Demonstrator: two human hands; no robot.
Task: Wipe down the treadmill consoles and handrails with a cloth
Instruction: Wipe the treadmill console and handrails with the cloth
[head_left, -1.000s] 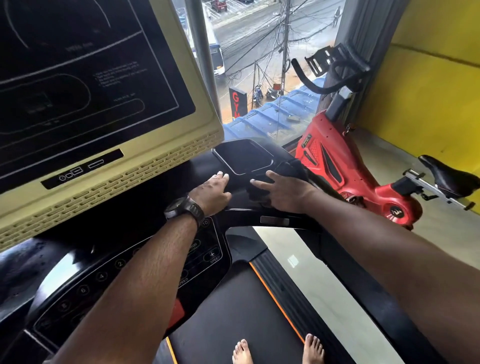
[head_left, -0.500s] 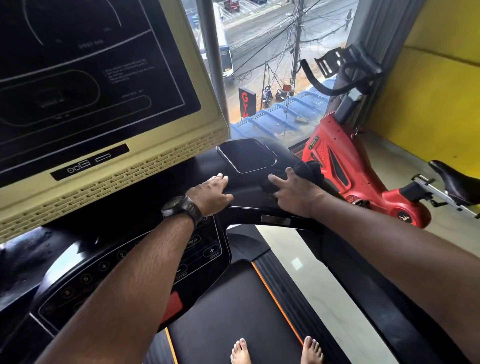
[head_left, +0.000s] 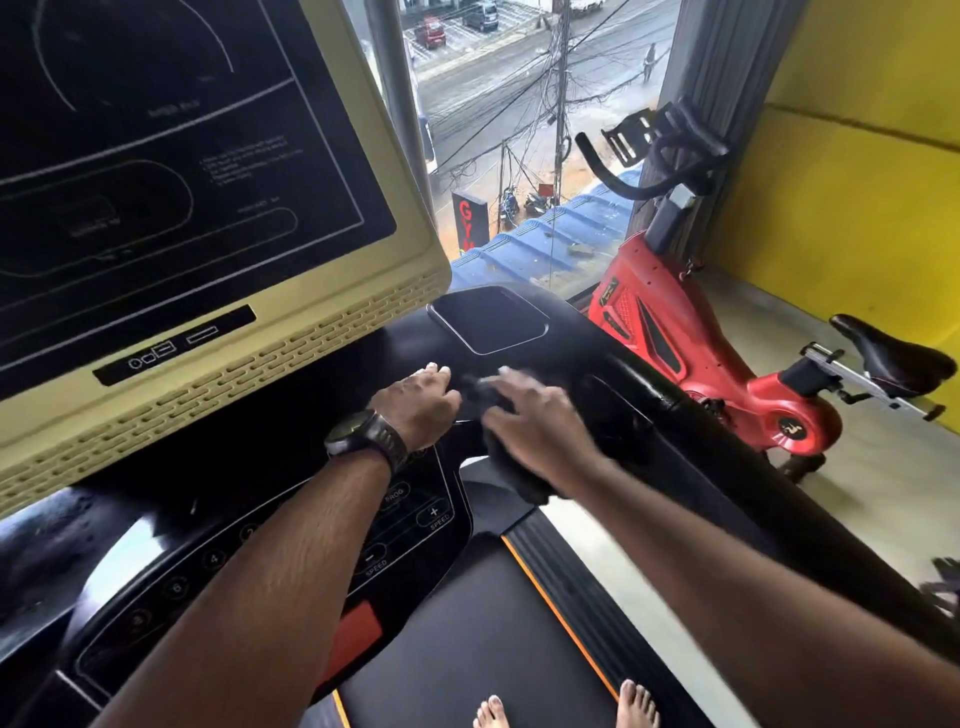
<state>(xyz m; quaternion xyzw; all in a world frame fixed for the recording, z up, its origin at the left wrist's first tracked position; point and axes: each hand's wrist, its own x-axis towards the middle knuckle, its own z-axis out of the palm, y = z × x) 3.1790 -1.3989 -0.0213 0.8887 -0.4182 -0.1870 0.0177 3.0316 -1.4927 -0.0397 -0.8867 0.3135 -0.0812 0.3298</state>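
Head view: my right hand (head_left: 537, 421) lies blurred over the dark cloth (head_left: 514, 475) on the black treadmill console (head_left: 400, 345), and I cannot tell whether its fingers curl round it. My left hand (head_left: 421, 397), just beside, rests flat with fingers straight on the same console; the handrail (head_left: 727, 457) runs off to the right.

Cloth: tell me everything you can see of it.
Dark, soft-looking, crumpled cloth, motion-blurred. It lies on the black console ledge under the right hand, which presses it with spread fingers. A bunch shows past the fingertips; a fold hangs off the edge below the wrist. The left hand rests beside it.
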